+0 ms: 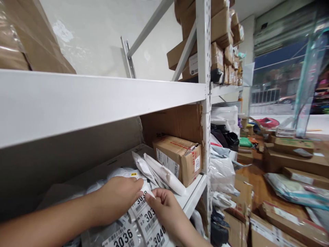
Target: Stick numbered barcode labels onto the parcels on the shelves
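Note:
Both my hands reach into the lower shelf among white plastic mail parcels (144, 219) with numbered labels such as 3036 and 3040. My left hand (117, 197) lies curled on top of a white parcel, its fingertips pinching the edge of a small white label (146, 189). My right hand (167, 209) meets it from the right, thumb and forefinger pinched on the same label. Just behind them lean two slim white packets (159, 173), and a taped cardboard box (178, 157) stands further back on the shelf.
A white metal shelf board (97, 99) runs just above my hands, with an upright post (205, 103) at its right end. Cardboard boxes (218, 41) fill the upper shelves. More parcels and boxes (282, 171) lie scattered over the floor to the right.

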Action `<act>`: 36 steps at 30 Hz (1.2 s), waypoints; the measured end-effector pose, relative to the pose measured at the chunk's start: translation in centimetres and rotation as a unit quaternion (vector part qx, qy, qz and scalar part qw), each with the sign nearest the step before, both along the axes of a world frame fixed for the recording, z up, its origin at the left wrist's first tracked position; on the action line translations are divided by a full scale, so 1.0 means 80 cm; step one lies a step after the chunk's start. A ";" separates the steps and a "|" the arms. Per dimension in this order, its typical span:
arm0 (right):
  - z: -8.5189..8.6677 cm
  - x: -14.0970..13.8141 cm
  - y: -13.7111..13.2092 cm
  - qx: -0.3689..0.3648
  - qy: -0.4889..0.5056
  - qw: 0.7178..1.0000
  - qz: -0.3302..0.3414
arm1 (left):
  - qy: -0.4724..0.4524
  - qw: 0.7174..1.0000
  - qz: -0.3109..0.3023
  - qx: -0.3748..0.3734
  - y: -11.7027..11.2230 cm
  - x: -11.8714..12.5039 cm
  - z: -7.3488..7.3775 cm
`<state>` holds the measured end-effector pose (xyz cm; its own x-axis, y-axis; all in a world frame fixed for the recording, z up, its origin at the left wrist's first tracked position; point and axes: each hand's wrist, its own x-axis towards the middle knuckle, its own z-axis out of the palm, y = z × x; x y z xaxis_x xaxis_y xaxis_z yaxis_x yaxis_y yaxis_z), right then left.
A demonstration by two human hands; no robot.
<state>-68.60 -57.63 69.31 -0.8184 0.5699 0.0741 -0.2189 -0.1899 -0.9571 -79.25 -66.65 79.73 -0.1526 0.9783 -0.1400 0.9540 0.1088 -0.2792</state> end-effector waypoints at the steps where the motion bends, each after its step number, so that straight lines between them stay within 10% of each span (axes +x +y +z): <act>1: 0.002 0.004 0.002 -0.002 -0.013 1.000 0.024 | 0.016 1.000 0.001 -0.001 0.001 0.002 -0.001; 11: -0.023 0.018 0.008 0.172 -0.083 0.981 -0.043 | 0.086 0.996 0.006 -0.029 0.005 0.017 -0.007; 17: -0.021 0.033 0.013 0.060 -0.083 0.995 0.016 | 0.106 0.994 0.014 -0.034 0.008 0.020 -0.007; 26: -0.035 0.057 0.023 0.116 -0.097 0.988 0.036 | 0.085 0.994 0.047 -0.046 0.008 0.028 -0.003; 31: -0.046 0.093 0.036 0.060 -0.053 0.997 0.006 | -0.008 0.993 0.106 0.050 0.006 0.022 0.007; 36: -0.032 0.079 0.028 0.115 0.085 0.989 0.038 | 0.096 0.984 0.078 0.131 0.028 0.004 0.026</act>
<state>-62.32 -55.42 66.78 -0.8223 0.4597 0.3355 -0.3741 0.0076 -0.9273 -78.94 -64.39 81.82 -0.3022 0.9397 0.1602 0.8525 0.3416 -0.3957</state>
